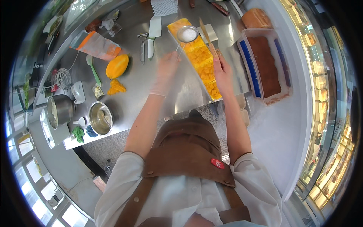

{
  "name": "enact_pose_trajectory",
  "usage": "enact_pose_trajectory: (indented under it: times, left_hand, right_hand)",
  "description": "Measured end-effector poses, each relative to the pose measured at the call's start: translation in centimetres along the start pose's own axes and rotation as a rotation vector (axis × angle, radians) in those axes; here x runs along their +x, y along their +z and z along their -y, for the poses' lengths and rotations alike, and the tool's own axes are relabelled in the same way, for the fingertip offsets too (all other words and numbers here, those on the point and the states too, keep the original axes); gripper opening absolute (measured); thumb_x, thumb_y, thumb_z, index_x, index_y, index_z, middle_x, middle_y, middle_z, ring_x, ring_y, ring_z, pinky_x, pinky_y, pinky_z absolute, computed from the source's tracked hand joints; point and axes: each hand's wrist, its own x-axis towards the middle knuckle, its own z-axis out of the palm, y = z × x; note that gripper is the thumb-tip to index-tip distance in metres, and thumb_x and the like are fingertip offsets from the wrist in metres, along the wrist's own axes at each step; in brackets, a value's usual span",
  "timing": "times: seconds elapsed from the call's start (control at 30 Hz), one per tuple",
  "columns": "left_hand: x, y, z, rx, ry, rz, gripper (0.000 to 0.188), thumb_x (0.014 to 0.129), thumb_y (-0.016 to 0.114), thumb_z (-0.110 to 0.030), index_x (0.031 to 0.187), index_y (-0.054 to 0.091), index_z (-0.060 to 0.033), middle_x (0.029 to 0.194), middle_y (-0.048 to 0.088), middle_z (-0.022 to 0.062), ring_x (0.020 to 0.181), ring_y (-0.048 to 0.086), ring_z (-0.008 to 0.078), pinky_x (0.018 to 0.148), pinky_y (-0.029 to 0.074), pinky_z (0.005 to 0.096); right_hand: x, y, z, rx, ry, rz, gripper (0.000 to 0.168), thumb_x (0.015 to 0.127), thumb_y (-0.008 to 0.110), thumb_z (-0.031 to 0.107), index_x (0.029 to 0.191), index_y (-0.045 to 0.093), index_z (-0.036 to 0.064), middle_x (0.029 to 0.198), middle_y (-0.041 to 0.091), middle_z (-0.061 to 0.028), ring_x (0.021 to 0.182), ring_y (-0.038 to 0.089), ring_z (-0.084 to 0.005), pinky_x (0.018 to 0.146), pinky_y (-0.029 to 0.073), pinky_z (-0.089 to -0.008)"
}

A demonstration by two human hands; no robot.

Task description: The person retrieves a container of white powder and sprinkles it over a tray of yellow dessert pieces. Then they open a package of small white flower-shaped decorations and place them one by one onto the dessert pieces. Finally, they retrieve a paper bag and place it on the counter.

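In my left hand [168,66], slightly blurred and in a thin clear glove, is the wire handle of a small round sieve [188,34]. White powder lies in its bowl, which is over the far part of a long strip of cake [201,58]. Diced yellow fruit, apparently mango, tops this strip, with pale dividing lines across it. My right hand [223,71] is at the strip's right edge, holding a long narrow knife [213,50] by its wooden handle. The blade points away from me; its outline is hard to make out. A pale square piece [209,32] lies beyond it.
Left on the steel table [136,82] are a peeled mango [117,66], peelings [116,87], a peeler [142,46], a broad-bladed knife [154,31], an orange-and-grey bag [96,45] and a steel bowl [100,118]. At right stands a plastic box [265,100] with brown contents.
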Motion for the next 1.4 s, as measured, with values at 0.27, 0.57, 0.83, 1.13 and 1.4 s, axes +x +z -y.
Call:
enact_pose_trajectory:
  times: [0.27, 0.57, 0.83, 1.13, 1.4]
  left_hand:
    - [0.2, 1.4, -0.7, -0.038, -0.081, -0.003, 0.028, 0.095, 0.052, -0.026, 0.075, 0.059, -0.0066, 0.063, 0.046, -0.0043, 0.054, 0.037, 0.0047, 0.049, 0.026, 0.0231]
    - [-3.3, 1.0, -1.8, -0.178, -0.132, -0.028, 0.027, 0.097, 0.051, -0.028, 0.083, 0.059, -0.0066, 0.063, 0.045, -0.0055, 0.052, 0.035, 0.0028, 0.047, 0.024, 0.0213]
    - [-5.8, 2.6, -0.6, -0.106, -0.167, 0.028, 0.024, 0.096, 0.052, -0.027, 0.082, 0.058, -0.0083, 0.072, 0.054, -0.0029, 0.058, 0.041, 0.0041, 0.051, 0.029, 0.0213]
    - [-5.4, 2.6, 1.4, 0.029, 0.051, 0.028, 0.030, 0.091, 0.050, -0.025, 0.071, 0.058, -0.0040, 0.065, 0.050, -0.0008, 0.061, 0.043, 0.0086, 0.056, 0.035, 0.0266]
    - [-8.6, 1.6, 2.7, -0.130, -0.115, 0.013, 0.028, 0.096, 0.051, -0.027, 0.079, 0.058, -0.0062, 0.068, 0.048, -0.0045, 0.056, 0.037, 0.0049, 0.050, 0.027, 0.0228]
  right_hand:
    - [0.9, -1.0, -0.1, -0.044, -0.020, -0.004, 0.036, 0.099, 0.051, 0.024, 0.120, 0.059, -0.003, 0.083, 0.061, -0.0045, 0.076, 0.051, -0.0088, 0.069, 0.043, -0.0256]
    - [0.5, -1.9, -0.1, -0.020, 0.034, 0.159, 0.038, 0.099, 0.052, 0.024, 0.123, 0.057, -0.006, 0.093, 0.061, -0.0019, 0.085, 0.051, -0.0071, 0.076, 0.042, -0.0224]
    - [-3.1, -4.6, -1.6, 0.020, 0.082, 0.026, 0.038, 0.097, 0.052, 0.024, 0.123, 0.058, -0.003, 0.090, 0.066, -0.0103, 0.083, 0.058, -0.0134, 0.077, 0.046, -0.0267]
    - [-4.8, -4.7, -0.9, -0.036, 0.046, -0.003, 0.038, 0.097, 0.052, 0.025, 0.122, 0.058, -0.003, 0.084, 0.064, -0.0108, 0.079, 0.056, -0.0135, 0.074, 0.046, -0.0289]
    - [-7.2, -4.0, -2.3, 0.075, 0.043, 0.013, 0.038, 0.098, 0.052, 0.023, 0.123, 0.058, -0.005, 0.088, 0.060, -0.0022, 0.082, 0.050, -0.0088, 0.075, 0.042, -0.0240]
